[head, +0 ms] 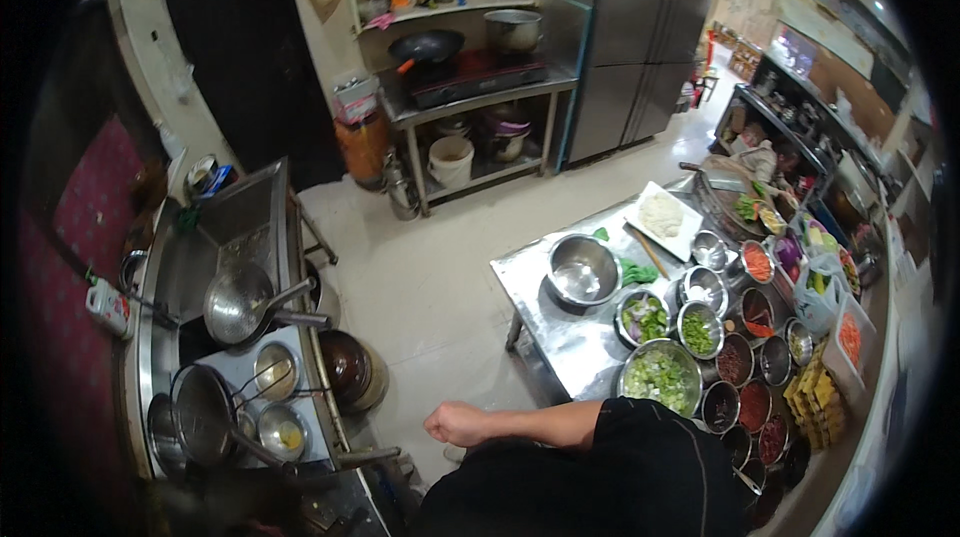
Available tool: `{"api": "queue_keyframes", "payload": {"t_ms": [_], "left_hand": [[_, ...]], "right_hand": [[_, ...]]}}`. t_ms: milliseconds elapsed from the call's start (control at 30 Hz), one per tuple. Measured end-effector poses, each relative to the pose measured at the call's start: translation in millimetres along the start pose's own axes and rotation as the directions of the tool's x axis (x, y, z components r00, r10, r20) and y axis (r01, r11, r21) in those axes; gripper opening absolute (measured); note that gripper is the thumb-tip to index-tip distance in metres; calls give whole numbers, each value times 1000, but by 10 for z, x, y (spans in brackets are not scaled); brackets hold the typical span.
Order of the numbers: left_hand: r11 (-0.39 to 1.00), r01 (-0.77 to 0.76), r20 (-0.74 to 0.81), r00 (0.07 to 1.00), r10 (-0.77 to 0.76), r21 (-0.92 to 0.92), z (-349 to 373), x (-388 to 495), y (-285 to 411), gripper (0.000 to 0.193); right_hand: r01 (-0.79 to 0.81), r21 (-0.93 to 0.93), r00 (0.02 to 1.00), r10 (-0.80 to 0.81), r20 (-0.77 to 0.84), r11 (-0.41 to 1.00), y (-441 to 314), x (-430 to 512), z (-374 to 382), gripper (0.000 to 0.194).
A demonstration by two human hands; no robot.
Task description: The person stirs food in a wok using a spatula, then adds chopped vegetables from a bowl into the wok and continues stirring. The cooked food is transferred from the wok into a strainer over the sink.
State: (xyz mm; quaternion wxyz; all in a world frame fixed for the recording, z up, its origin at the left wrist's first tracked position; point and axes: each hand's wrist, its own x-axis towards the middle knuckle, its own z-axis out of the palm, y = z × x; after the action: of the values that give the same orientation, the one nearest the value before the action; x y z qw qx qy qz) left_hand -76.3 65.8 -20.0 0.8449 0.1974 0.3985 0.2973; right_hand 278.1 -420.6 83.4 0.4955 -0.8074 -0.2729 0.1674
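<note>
My right hand [454,423] hangs over the floor, between the steel table and the stove side. Its fingers are curled into a fist, and nothing shows in them. My left hand is out of view. To the right of my forearm, the steel table [525,278] holds a large bowl of chopped pale-green vegetables [660,379], a bowl of chopped greens [700,331] and a bowl of greens with purple onion [645,318]. A steel bowl [585,271] stands near the table's left corner. Behind it are a white plate of white shreds [661,218] and a wooden stick [646,252].
At left are a perforated ladle [238,301], a wire strainer [202,413], two bowls with yellowish contents [276,372] [283,432] and a sink [247,214]. A lidded brown jar [349,368] stands on the floor. A wok [426,46] sits ahead. A person [761,158] is at far right.
</note>
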Motion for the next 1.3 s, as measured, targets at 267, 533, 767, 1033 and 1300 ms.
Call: {"api": "queue_keyframes", "payload": {"t_ms": [267,533,767,1033,1300], "left_hand": [[993,115,-20,993,-116,-36,58,138,8,36],[992,127,-22,992,-127,-4,159,330,-205,24],[997,80,-29,996,-79,8,58,362,-63,15],[998,7,-128,992,0,55,381,-58,-16,25],[997,62,-60,996,-59,42,280,78,8,34]], "right_hand": [[-43,-22,981,38,-190,999,-98,-571,-48,9],[-113,-60,966,95,-242,992,-140,-1053,-33,9],[-108,-37,965,95,-245,994,-57,-1145,127,9],[-251,-145,940,205,-272,957,158,-1327,57,5],[-787,-188,500,430,-752,587,941,-1922,-771,19]]}}
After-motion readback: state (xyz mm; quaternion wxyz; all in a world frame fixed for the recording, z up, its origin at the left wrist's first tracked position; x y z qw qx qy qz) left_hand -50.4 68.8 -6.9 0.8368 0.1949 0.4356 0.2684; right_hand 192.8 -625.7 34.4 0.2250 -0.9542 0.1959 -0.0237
